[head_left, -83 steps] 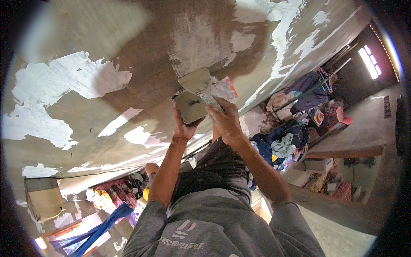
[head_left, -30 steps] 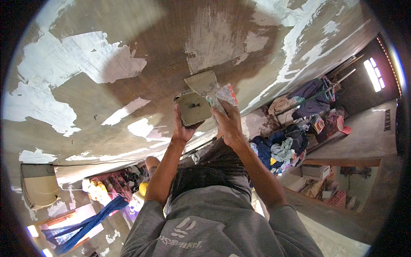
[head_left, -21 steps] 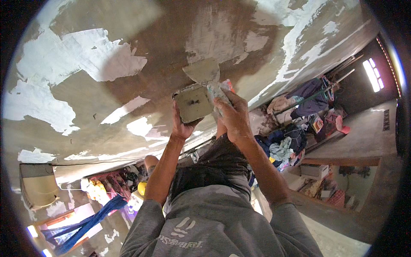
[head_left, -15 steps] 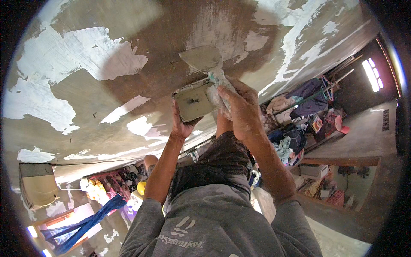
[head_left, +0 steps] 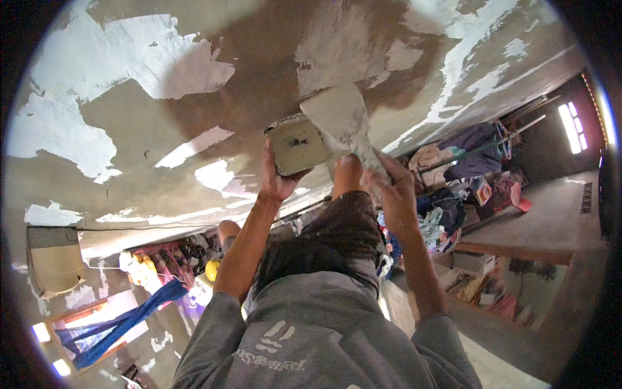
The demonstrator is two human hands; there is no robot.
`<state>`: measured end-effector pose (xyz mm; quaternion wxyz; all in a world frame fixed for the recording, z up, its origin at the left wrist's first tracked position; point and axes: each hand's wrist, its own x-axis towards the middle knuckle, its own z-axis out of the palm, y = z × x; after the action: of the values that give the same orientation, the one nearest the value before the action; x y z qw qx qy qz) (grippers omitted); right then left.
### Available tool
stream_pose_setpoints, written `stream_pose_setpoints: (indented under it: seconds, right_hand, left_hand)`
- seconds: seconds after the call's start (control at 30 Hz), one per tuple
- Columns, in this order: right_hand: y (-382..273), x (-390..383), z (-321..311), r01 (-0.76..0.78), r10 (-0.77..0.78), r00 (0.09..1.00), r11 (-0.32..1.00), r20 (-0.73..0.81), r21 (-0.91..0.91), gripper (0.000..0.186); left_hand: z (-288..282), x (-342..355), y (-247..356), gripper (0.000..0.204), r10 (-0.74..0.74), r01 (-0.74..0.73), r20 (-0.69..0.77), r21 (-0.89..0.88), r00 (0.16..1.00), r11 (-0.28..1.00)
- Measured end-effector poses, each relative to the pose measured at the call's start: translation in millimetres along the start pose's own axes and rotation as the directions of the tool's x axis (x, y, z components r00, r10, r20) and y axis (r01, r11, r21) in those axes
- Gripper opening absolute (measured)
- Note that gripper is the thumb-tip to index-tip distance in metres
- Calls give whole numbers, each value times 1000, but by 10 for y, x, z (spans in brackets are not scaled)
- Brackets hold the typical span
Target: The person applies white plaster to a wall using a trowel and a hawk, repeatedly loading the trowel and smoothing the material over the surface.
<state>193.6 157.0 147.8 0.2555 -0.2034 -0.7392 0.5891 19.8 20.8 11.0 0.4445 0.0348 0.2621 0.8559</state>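
Patchy wall [head_left: 259,78]; left hand [head_left: 280,184] clamped on shallow tray [head_left: 311,159], right hand [head_left: 396,191] gripping scraper [head_left: 338,114].

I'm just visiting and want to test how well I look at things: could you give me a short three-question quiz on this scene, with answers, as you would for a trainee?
1. Which hand supports the tray?
2. True or false: the scraper is held by its handle, not by its wide blade.
3. What colour is the long cloth at the lower left of the picture?
A. Yellow
B. Blue
C. Red

Key:
1. The left hand.
2. True: the right hand is at the handle, and the blade points away from it.
3. B, blue.
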Motion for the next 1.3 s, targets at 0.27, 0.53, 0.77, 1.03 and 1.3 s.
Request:
stream_pose_setpoints:
  seconds: [0.27, 0.53, 0.77, 1.03, 1.3]
  right_hand:
    - [386, -250, -32, -253, 240, 952, 966, 191, 46, 42]
    - [465, -406, 320, -442, 364, 880, 862, 307, 246, 50]
    - [608, -457, 341, -123, 152, 978, 973, 145, -194, 41]
    - [741, 125, -250, -88, 15, 975, 944, -223, -319, 37]
    - [851, 361, -291, -116, 119, 993, 910, -19, -397, 26]
  left_hand:
    - [48, -195, -53, 70, -21, 22, -30, 3, 999, 1000]
    - [112, -336, -217, 68, -46, 39, -80, -98, 996, 994]
    - [93, -361, -316, 66, 45, -48, -52, -60, 998, 997]
    - [21, -473, -361, 65, -22, 17, -157, -36, 987, 999]
    - [76, -494, -386, 71, -72, 65, -55, -123, 996, 990]
